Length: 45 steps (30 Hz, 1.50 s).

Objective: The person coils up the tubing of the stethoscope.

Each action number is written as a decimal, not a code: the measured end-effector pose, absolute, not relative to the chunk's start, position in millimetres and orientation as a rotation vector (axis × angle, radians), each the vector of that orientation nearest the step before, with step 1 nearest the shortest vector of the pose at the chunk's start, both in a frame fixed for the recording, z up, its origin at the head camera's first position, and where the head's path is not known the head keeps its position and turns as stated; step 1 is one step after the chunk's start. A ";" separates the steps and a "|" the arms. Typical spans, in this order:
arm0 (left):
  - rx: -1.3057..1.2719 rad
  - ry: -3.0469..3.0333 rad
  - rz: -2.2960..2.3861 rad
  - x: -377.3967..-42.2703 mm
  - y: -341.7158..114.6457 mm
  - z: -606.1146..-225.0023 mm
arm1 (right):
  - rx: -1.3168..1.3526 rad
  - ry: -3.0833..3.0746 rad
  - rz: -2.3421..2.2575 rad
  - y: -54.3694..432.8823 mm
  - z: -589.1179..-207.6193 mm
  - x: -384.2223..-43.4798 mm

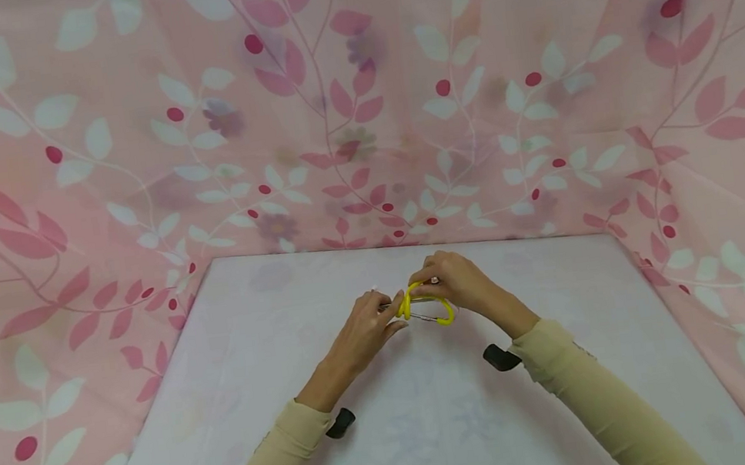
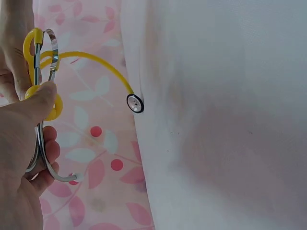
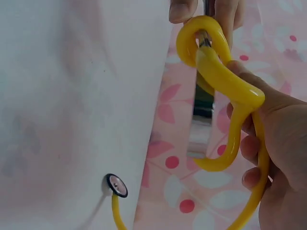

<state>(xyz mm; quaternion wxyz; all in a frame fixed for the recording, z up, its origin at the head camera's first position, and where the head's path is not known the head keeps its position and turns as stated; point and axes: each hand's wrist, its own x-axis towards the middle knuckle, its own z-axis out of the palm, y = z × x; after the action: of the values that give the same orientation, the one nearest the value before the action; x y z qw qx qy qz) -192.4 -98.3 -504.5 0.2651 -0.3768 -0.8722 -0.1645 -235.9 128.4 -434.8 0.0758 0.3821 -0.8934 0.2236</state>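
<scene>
Both hands meet over the far middle of the white surface (image 1: pixel 438 426), sharing a yellow stethoscope (image 1: pixel 426 305). The left hand (image 1: pixel 364 334) has its thumb and fingers curled round the metal ear tubes (image 2: pixel 41 143), thumb pressing on the yellow tubing where it loops beside them. The right hand (image 1: pixel 455 280) is closed on the bunched yellow tubing (image 3: pixel 225 81), fingers wrapped under a loop that bulges out past its knuckles. From the left hand's grip one strand of tubing arcs away to the small round chest piece (image 2: pixel 135 103), which seems to hang just at the surface's edge, though whether it touches is hard to tell. Behind both hands hangs a pink leaf-patterned cloth (image 1: pixel 124 139).
</scene>
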 end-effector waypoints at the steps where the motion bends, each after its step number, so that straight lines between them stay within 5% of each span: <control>1: -1.020 -2.351 -0.442 -192.5 -98.2 -504.4 | 1.151 -2.686 0.686 129.1 -435.2 -237.9; 22: -1.138 -2.260 -0.551 -190.6 -93.3 -497.6 | 1.142 -2.599 1.276 153.4 -478.3 -264.9; 38: -0.882 -2.361 -0.605 -198.4 -97.0 -489.4 | 0.654 -2.850 1.477 141.6 -506.8 -243.4; 45: -0.778 -2.391 -0.489 -207.2 -101.0 -500.9 | 0.881 -2.784 1.333 127.2 -518.7 -225.6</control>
<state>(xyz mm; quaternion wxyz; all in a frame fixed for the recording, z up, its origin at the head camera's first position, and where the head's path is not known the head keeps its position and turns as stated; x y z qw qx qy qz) -207.2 -101.0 -500.9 0.2861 -0.2910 -0.8944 -0.1829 -225.6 127.2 -518.7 -0.0343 0.2742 -0.8668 0.4150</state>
